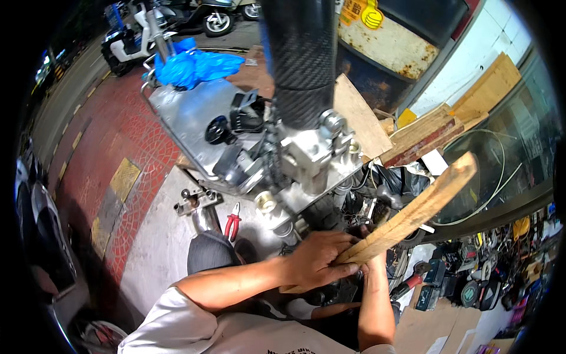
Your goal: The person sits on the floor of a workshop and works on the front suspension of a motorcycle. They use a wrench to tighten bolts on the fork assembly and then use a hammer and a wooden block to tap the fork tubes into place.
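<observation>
A long wooden plank (413, 212) slants up to the right across my body. My left hand (318, 259) grips its lower part with curled fingers. My right hand (372, 264) is closed on it too, largely hidden behind the wood. Just above my hands stands a metal clamp assembly (306, 159) holding a thick black carbon-patterned tube (298, 65), with silver fittings (277, 218) at its lower corner. Red-handled pliers (233, 224) lie on the grey ground at left, beside a metal forked part (197, 200).
A scooter deck with black fittings (191, 124) and blue bags (186, 68) is behind the clamp. Parked scooters (127, 44) line the road. A rusty drum (383, 41), boards (486, 88) and glass (501, 153) are on the right. Tools (471, 277) crowd the lower right; paving (118, 147) spans the left.
</observation>
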A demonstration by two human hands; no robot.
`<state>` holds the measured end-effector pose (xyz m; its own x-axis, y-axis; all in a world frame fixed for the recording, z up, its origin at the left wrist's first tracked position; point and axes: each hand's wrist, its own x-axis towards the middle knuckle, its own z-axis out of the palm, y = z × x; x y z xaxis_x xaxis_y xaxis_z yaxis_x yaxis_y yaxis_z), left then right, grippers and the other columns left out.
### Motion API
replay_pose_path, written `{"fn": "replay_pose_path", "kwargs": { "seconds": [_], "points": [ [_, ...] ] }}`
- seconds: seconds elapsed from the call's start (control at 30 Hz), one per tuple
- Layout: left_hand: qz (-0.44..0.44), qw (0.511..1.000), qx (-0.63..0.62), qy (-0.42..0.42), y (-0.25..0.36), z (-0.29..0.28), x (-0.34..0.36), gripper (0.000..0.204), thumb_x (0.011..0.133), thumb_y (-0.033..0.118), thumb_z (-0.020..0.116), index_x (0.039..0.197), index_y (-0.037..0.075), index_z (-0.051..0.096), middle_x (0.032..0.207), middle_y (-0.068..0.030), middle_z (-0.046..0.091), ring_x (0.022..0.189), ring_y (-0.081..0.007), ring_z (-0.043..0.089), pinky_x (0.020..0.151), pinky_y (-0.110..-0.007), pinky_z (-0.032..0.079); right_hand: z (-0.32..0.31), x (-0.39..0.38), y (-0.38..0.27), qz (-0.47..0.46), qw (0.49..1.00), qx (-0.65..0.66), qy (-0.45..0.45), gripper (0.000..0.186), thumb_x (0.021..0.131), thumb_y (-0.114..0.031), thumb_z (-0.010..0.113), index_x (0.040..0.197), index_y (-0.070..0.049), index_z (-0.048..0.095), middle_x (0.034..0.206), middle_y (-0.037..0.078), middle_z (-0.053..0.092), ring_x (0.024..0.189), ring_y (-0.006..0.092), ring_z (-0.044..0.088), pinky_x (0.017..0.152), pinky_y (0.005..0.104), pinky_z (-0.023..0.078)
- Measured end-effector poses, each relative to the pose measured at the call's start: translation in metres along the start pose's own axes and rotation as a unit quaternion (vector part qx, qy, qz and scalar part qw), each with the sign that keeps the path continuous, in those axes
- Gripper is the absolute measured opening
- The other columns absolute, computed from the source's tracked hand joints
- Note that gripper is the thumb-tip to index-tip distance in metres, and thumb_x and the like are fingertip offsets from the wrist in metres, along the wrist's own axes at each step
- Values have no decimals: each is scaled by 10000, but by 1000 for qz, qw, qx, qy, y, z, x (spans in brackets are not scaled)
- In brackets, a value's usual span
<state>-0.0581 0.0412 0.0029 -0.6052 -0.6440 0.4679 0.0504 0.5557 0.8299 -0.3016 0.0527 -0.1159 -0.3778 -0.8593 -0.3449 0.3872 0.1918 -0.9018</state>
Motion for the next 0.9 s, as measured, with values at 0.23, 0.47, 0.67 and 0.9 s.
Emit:
{"fn": "replay_pose_path", "kwargs": {
  "seconds": [0.23,0.47,0.67,0.9],
  "points": [
    [-91,894,-431,84,51,67,-53,506,949,195,677,1379,-9,503,1212,-103,646,1158,-188,595,999,-358,473,-2,-57,-68,-200,977,-52,-60,194,982,-156,684,1075,9,641,898,78,693,725,179,664,630,298,549],
    [-131,831,-484,241,90,31,-122,628,997,472,500,1375,-29,508,1228,-185,649,1116,-259,644,970,-387,521,36,-159,-59,-111,970,-28,-213,185,1012,-162,623,1022,19,592,848,158,682,741,249,716,704,424,638],
    [-157,864,-346,331,101,-10,-167,509,1004,310,544,1350,-64,535,1231,-200,678,1077,-252,675,965,-391,543,67,-127,33,-241,932,-109,-247,270,959,-213,726,1127,-6,680,1274,173,700,1037,214,673,865,289,509],
    [-208,853,-425,219,90,12,-169,384,979,176,648,1288,-48,612,1224,-142,704,1128,-201,663,1003,-352,509,52,-114,6,-158,955,-32,-249,222,977,-161,687,1012,58,697,1305,316,634,1196,384,647,1069,481,480]
  ]
}}
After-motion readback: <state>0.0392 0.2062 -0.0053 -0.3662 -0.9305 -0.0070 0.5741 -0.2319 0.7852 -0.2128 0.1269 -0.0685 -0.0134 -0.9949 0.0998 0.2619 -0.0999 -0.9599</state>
